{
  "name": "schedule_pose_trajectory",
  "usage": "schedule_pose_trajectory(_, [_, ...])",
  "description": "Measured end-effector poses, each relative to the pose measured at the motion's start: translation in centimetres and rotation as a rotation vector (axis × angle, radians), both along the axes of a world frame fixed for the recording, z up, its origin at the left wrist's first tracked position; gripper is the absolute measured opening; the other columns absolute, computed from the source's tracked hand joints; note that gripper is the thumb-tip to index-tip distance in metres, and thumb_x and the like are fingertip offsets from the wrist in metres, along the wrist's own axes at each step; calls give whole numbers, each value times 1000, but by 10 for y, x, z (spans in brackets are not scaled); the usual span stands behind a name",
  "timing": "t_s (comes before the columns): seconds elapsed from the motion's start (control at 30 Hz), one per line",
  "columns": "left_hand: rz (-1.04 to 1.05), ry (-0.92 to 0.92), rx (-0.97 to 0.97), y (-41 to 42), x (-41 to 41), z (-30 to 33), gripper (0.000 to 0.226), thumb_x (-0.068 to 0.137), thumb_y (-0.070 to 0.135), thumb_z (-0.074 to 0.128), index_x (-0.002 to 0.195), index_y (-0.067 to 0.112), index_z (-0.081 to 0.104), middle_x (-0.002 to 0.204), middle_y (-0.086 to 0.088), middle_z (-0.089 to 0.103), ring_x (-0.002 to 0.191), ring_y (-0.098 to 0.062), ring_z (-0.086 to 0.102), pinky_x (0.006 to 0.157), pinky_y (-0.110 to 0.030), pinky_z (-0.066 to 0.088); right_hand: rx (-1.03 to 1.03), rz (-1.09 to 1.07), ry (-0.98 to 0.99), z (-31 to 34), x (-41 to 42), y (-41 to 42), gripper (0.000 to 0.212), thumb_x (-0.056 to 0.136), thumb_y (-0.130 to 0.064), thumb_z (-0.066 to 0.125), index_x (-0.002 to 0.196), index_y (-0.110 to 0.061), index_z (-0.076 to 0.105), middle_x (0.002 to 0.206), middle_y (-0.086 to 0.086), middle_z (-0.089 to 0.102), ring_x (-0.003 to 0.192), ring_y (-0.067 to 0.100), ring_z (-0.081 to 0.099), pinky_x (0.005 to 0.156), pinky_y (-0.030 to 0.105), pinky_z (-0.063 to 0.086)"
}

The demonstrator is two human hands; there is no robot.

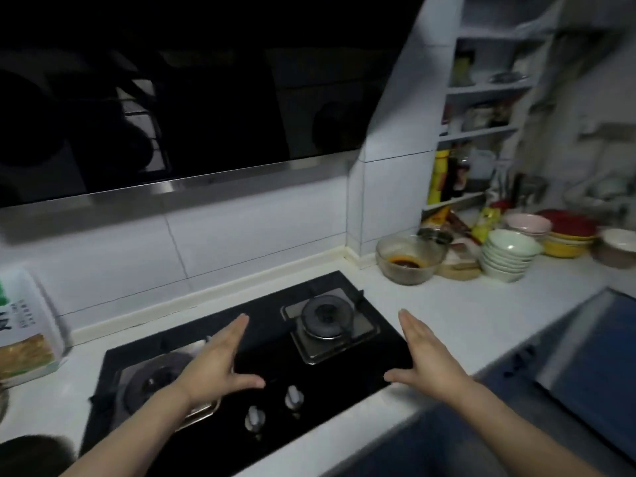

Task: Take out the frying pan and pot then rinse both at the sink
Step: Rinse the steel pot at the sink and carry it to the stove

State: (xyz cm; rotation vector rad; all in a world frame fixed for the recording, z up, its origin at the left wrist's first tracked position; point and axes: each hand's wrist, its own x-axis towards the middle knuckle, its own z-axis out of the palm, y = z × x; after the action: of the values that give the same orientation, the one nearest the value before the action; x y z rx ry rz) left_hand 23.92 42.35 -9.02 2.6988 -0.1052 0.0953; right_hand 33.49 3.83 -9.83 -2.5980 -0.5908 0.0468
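Hands: L (213, 364) + R (428, 363) empty, flat | over stove (344, 380)

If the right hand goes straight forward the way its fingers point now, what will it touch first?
The right hand is open and points up-left, toward the back wall. Nothing seems to block it over the white counter beside the stove; it would probably meet the tiled wall first, though depth is unclear.

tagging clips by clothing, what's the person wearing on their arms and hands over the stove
Nothing that shows. The left hand and right hand are bare, with no gloves, rings, watch or bracelets visible. Both forearms are uncovered right down to the frame's bottom edge, so no sleeve appears in view.
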Motion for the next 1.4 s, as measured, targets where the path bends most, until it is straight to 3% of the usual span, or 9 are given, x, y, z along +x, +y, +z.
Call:
schedule_pose_trajectory(0.27, [-330,-59,17,-226,107,11,132,54,88,57,153,18,5,160,0,5,147,-11,5,121,-32,12,-42,-305,-10,22,-9,-247,122,77,-53,77,158,-21,-9,166,0,-6,153,19,0,125,35,9])
schedule_pose_trajectory(0.43, [-572,-84,49,-372,174,13,128,58,93,47,149,24,-11,159,3,-7,148,-12,-1,119,-29,6,-80,-576,14,27,-37,-385,121,79,-58,73,157,-21,-12,166,0,-10,153,20,-1,125,37,11])
schedule_pose_trajectory(0.73, [-942,-114,51,-631,275,23,121,65,81,59,153,29,-5,161,5,-8,147,-10,1,117,-23,5,-77,-1014,7,24,-95,-579,120,76,-61,74,156,-27,-9,166,-5,-6,152,19,4,123,36,19])
schedule_pose_trajectory(0.87, [-1112,-138,58,-740,308,30,119,63,81,58,153,31,-2,157,15,-11,146,-6,0,119,-27,9,-41,-1192,-16,26,-121,-645,120,75,-60,75,156,-28,-7,166,-5,-3,152,19,8,122,34,21])
schedule_pose_trajectory(0.97, [-1218,-164,34,-825,325,32,117,63,78,62,153,34,2,150,25,-11,140,1,3,114,-21,7,-40,-1302,-13,28,-141,-689,119,77,-58,75,157,-25,-7,166,-3,-3,152,18,8,123,32,18])
schedule_pose_trajectory(1.2, [-1388,-165,25,-1030,315,22,115,65,73,67,153,34,3,159,14,-3,146,-7,5,116,-26,13,-31,-1441,-8,26,-178,-809,115,82,-52,73,156,-21,-8,165,-1,-5,152,18,4,123,31,12])
schedule_pose_trajectory(1.4, [-1387,-117,-17,-1164,300,8,116,64,73,68,152,38,2,159,16,-2,146,-7,8,113,-24,13,-54,-1425,10,22,-173,-931,116,81,-53,73,157,-20,-9,166,-1,-7,153,17,2,122,30,11])
